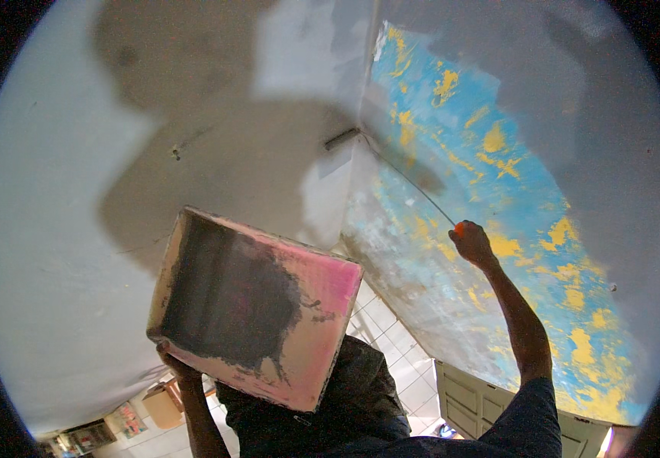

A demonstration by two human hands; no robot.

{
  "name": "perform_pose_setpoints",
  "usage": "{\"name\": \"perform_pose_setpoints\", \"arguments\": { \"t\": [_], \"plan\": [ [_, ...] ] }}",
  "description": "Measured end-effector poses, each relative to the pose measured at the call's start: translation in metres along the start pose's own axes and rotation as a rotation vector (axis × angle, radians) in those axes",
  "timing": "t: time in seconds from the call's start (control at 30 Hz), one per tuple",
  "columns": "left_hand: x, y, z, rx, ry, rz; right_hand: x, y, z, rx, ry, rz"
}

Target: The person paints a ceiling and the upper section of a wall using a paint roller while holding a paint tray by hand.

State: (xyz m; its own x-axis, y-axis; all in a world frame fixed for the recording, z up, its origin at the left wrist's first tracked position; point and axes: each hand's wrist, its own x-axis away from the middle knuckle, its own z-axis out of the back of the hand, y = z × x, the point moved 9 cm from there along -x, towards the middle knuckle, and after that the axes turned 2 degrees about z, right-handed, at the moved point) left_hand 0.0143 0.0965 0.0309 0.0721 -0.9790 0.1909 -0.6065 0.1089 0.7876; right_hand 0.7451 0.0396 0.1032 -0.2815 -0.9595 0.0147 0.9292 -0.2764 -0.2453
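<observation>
While the left hand grips a smeared pink board, the right hand clasps a thin trowel.

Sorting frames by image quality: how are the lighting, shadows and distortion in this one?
Head view: strong fisheye bending with a black rim; a large soft shadow falls across the grey plastered wall; the mortar board in the left hand is sharp; the right hand and blue-and-yellow wall are well lit.

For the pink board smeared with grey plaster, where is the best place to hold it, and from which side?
Grip the pink board from underneath at its lower left edge, where the left hand already supports it. Its broad face tilts upward and carries wet grey plaster, so fingers should stay below and off that face.
</observation>
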Motion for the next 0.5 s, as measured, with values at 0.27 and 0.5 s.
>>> {"name": "perform_pose_setpoints", "arguments": {
  "t": [0.27,0.5],
  "plan": [
    [0.014,0.01,-0.07,0.108,-0.123,0.059,0.018,-0.028,0.134,0.029,0.07,-0.056],
    [0.015,0.014,-0.055,-0.005,0.019,0.061,0.04,-0.07,0.211,-0.015,0.218,0.007]
  ]
}}
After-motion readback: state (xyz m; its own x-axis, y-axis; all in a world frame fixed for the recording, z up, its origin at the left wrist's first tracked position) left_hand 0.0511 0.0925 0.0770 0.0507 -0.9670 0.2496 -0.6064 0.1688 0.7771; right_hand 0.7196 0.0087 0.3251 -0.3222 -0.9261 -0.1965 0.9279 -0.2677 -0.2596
